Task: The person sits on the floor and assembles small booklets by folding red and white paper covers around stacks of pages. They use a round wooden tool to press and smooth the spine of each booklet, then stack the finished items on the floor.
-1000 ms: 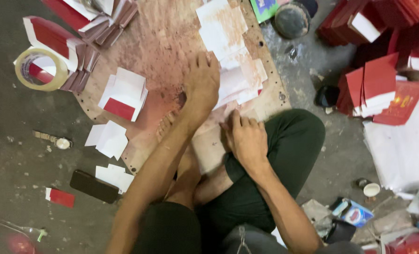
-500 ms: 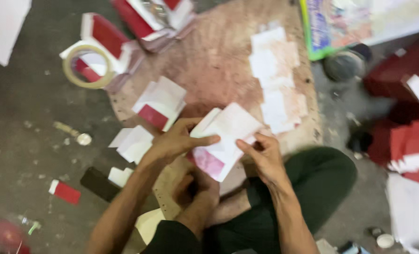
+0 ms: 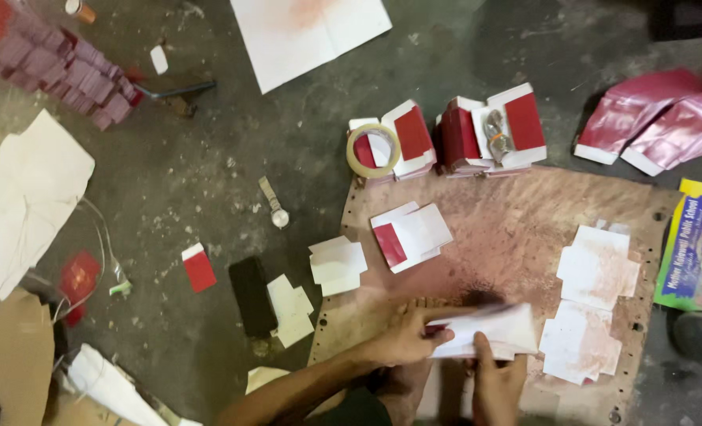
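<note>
My left hand (image 3: 405, 341) and my right hand (image 3: 498, 380) both grip a flat white card sheet (image 3: 499, 327) low over a stained brown board (image 3: 524, 229). The sheet is blurred and lies nearly edge-on to the camera. More white cut sheets (image 3: 591, 312) are spread on the board to the right of my hands. A small pile of white and red cards (image 3: 410, 235) sits on the board's left part. A roll of clear tape (image 3: 373, 150) rests at the board's far left corner.
Folded red and white cartons (image 3: 489, 126) stand behind the board. A black phone (image 3: 252, 296), a wristwatch (image 3: 274, 203) and loose white cards (image 3: 337, 264) lie on the dark floor to the left. Pink wrapped packs (image 3: 659, 118) lie far right; a coloured booklet (image 3: 694, 244) lies right.
The camera has swung left and up, showing more floor. The sheet, held flat and facing up before, is now tilted nearly edge-on, with both hands still on it.
</note>
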